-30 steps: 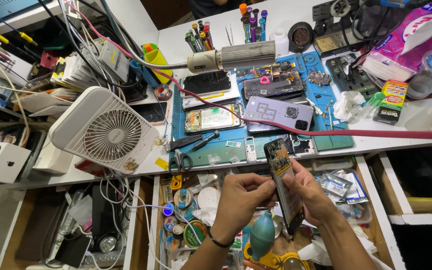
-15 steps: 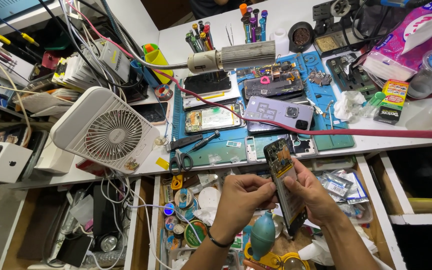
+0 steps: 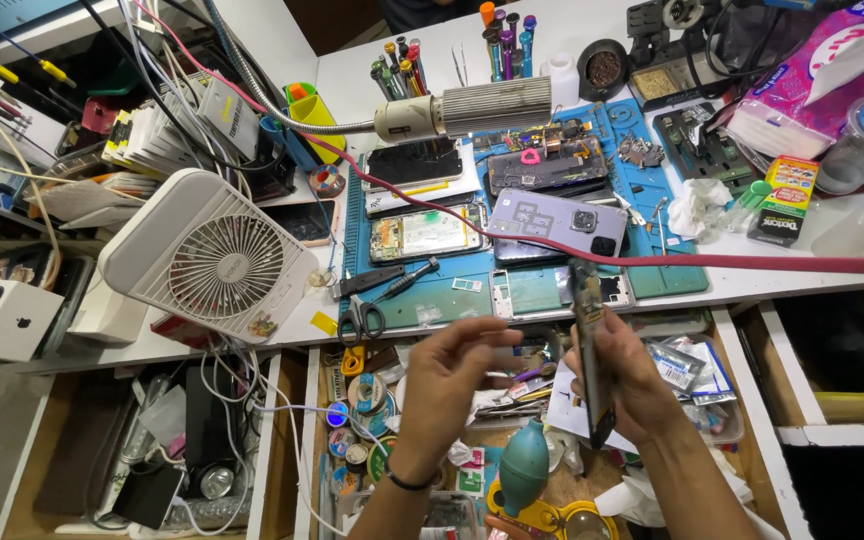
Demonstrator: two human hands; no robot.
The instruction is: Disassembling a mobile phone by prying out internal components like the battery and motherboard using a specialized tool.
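My right hand (image 3: 642,385) grips an opened phone body (image 3: 588,340), held edge-on and upright over the open drawer. My left hand (image 3: 457,375) hovers just left of it with fingers pinched together; whether something tiny sits between them cannot be told. On the blue work mat (image 3: 652,200) above lie a purple phone back (image 3: 547,225), an opened phone with its board showing (image 3: 427,232), a phone frame (image 3: 542,290) and a dark disassembled phone (image 3: 547,165).
A white desk fan (image 3: 217,260) stands at the left. Scissors (image 3: 362,318) lie near the mat's edge. A red cable (image 3: 752,263) crosses the bench. A lamp head (image 3: 467,110) hangs over the mat. The drawer (image 3: 372,400) holds tape rolls and a teal blower (image 3: 524,465).
My right hand has turned the phone body from face-showing to edge-on. My left hand has pulled slightly away from it to the left.
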